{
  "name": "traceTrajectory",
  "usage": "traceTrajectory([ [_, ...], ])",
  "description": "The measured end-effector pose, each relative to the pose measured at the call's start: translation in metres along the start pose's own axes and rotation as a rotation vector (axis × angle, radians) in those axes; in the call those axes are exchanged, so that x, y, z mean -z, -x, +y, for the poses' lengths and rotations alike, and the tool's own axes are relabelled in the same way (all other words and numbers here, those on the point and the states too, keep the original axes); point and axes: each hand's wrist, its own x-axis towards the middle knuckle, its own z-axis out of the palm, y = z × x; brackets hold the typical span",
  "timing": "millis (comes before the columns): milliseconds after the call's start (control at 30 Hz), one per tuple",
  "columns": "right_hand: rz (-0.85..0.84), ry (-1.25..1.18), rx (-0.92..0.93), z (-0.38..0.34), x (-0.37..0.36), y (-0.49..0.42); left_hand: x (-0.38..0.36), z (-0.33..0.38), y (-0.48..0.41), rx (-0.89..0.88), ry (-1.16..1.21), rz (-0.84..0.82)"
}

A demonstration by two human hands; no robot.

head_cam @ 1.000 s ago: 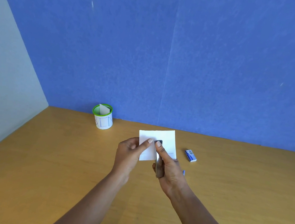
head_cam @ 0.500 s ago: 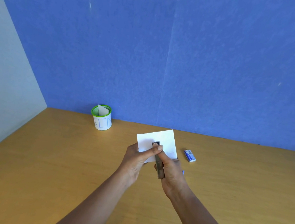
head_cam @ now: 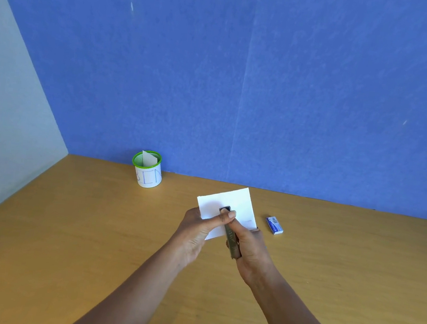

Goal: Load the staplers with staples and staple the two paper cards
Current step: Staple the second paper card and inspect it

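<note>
Stapler (head_cam: 230,239) clasped lengthwise in curled right hand (head_cam: 253,249), head over paper cards (head_cam: 239,204) raised just above tabletop (head_cam: 93,228), left hand (head_cam: 196,232) pinching cards at near-left edge, thumb atop stapler head, apparently for added squeeze; staple box (head_cam: 274,225) beyond right hand, apart.

White cup (head_cam: 148,178) bears blue letters, seemingly "BEN"

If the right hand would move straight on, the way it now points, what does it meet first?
Probably nothing before the wall: the right hand, gripping the stapler on the card, points between the cup and the box. Depth is unclear.
</note>
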Motion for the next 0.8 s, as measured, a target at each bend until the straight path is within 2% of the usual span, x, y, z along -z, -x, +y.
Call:
traceTrajectory([
  [800, 0.011, -0.004, 0.006, -0.0046, -0.0003, -0.0022, -0.0039, -0.0019, -0.004, -0.012, 0.11, 0.056],
])
